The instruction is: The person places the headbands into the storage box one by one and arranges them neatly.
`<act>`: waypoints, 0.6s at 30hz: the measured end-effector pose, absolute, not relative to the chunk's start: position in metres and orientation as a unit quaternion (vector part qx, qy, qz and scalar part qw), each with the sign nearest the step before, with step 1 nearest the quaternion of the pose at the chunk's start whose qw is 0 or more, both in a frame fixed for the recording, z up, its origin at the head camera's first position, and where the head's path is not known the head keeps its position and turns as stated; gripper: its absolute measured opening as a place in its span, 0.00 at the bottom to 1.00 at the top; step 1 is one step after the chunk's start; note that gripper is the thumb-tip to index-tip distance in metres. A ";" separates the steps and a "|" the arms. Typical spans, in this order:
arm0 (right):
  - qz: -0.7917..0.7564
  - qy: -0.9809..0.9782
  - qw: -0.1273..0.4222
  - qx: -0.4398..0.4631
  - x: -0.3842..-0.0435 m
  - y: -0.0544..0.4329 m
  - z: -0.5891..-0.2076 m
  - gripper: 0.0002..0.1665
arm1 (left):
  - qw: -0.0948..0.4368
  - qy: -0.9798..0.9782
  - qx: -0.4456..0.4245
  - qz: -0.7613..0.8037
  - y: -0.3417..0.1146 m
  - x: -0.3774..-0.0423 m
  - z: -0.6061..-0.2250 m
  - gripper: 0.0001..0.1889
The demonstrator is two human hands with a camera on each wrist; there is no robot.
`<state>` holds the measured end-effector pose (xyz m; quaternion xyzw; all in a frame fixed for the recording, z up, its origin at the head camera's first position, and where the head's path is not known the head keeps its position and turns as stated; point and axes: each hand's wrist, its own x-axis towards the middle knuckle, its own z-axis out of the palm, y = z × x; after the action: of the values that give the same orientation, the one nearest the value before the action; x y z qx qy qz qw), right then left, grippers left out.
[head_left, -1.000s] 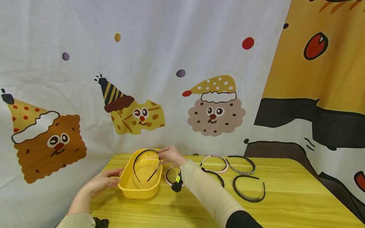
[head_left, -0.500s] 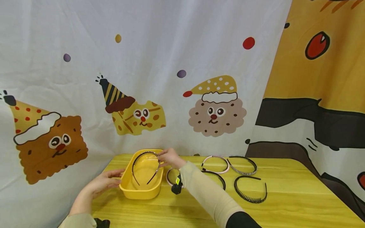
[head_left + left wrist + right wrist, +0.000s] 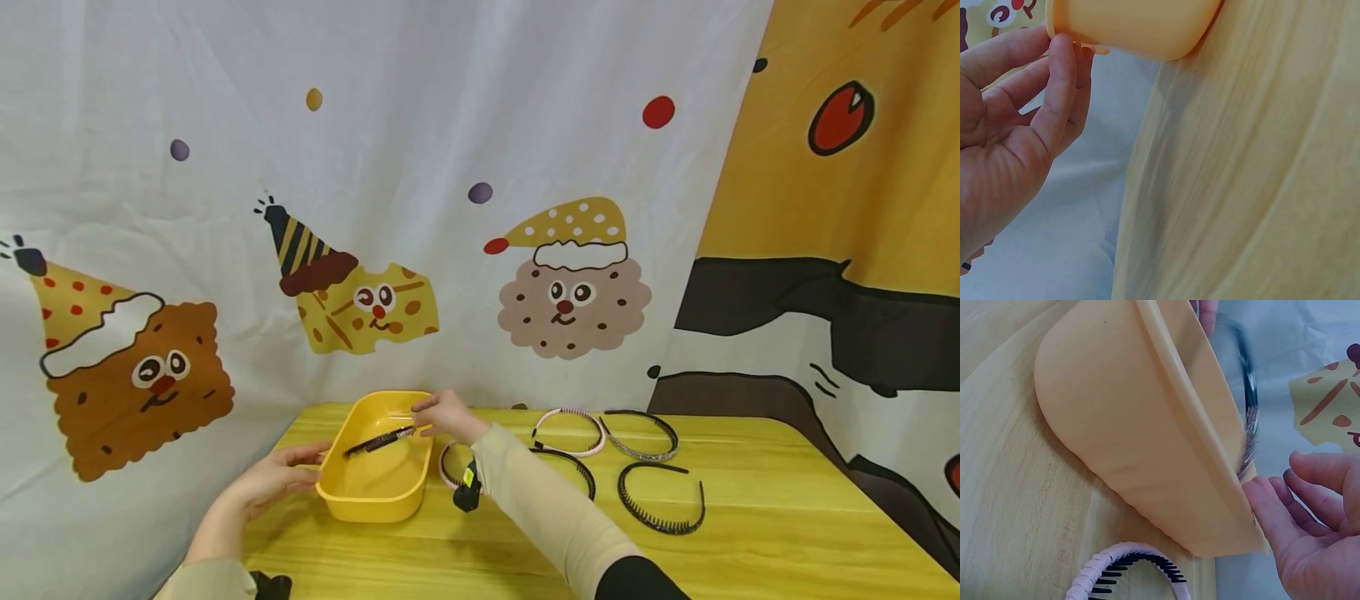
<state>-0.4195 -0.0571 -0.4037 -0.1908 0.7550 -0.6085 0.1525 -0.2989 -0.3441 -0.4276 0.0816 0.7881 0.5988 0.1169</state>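
Note:
My left hand (image 3: 281,477) holds the left rim of a yellow plastic basin (image 3: 367,510); in the left wrist view, its fingertips (image 3: 1063,59) pinch the rim. Within the basin, a dark toothed headband (image 3: 378,442) with sparkly trim shows nearly edge-on. It looks blurred in the right wrist view, slanting past the far rim. My right hand (image 3: 447,415) is at the basin's right back edge, close to the headband's end. Its thumb and fingers (image 3: 1266,494) are spread apart, with fingertips right at the rim and nothing between them.
Right of the basin, several headbands lie on the yellow wood-grain table (image 3: 765,500): a pink one (image 3: 596,442), a glittery one (image 3: 652,457), a black toothed one (image 3: 660,523). Another pink headband (image 3: 1088,575) sits beside the basin. A printed curtain (image 3: 420,208) hangs behind.
The dark headband stood as an upright arch held by my right hand; now it has tipped down into the basin and my right fingers have parted. My left hand has stayed at the rim.

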 end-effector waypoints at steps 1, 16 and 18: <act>-0.607 0.757 0.150 -0.189 -0.420 -0.057 -0.403 0.18 | 0.117 0.788 0.080 0.599 -0.344 -0.299 -0.428 0.36; -0.606 0.757 0.141 -0.200 -0.426 -0.047 -0.399 0.18 | 0.121 0.786 0.076 0.601 -0.346 -0.304 -0.430 0.36; -0.607 0.755 0.144 -0.201 -0.425 -0.047 -0.398 0.18 | 0.122 0.784 0.076 0.604 -0.347 -0.304 -0.431 0.36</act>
<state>-0.4250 -0.0465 -0.3984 -0.2013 0.7551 -0.6071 0.1439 -0.3037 -0.3467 -0.4309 0.0758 0.7839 0.6041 0.1218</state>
